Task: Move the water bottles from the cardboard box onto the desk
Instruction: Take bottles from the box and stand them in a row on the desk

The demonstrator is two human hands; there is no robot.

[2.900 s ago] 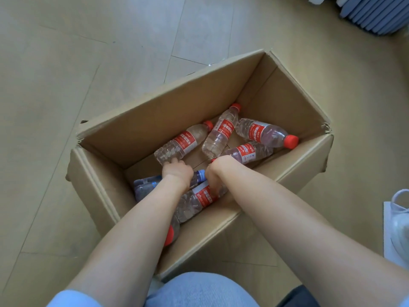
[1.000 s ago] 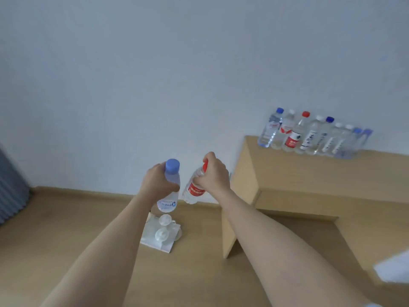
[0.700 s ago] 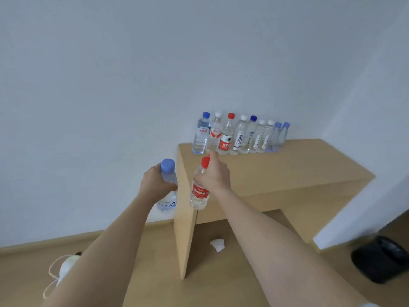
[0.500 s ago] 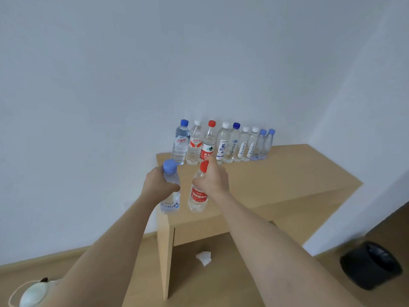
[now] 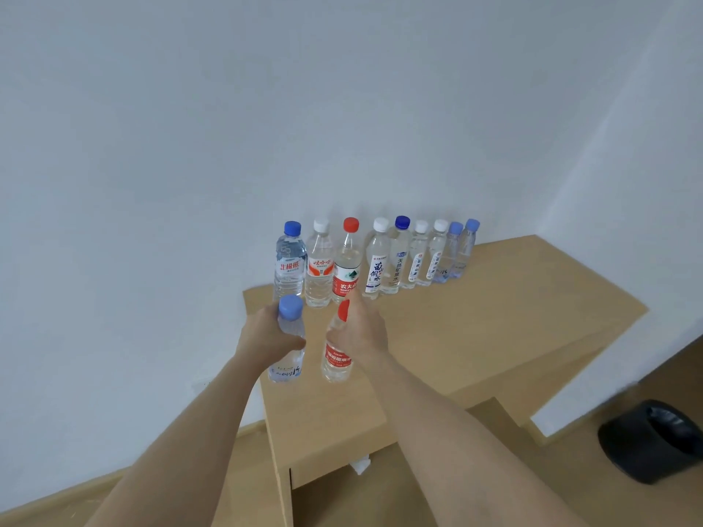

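My left hand (image 5: 266,338) grips a small clear bottle with a blue cap (image 5: 287,368), held upright over the left end of the wooden desk (image 5: 475,329). My right hand (image 5: 361,332) holds a clear bottle with a red cap and red label (image 5: 336,361), also upright, just right of the first. Both bottles hang above the desk's near left part. A row of several water bottles (image 5: 376,258) stands along the wall at the back of the desk. The cardboard box is out of view.
A black bin (image 5: 650,439) stands on the floor at the lower right. A white scrap (image 5: 359,465) lies under the desk. White walls close in behind the desk and on its right.
I turned from the box toward the desk and came closer to it. Both hands, each with its bottle, now hover over the desk's left end instead of in front of it.
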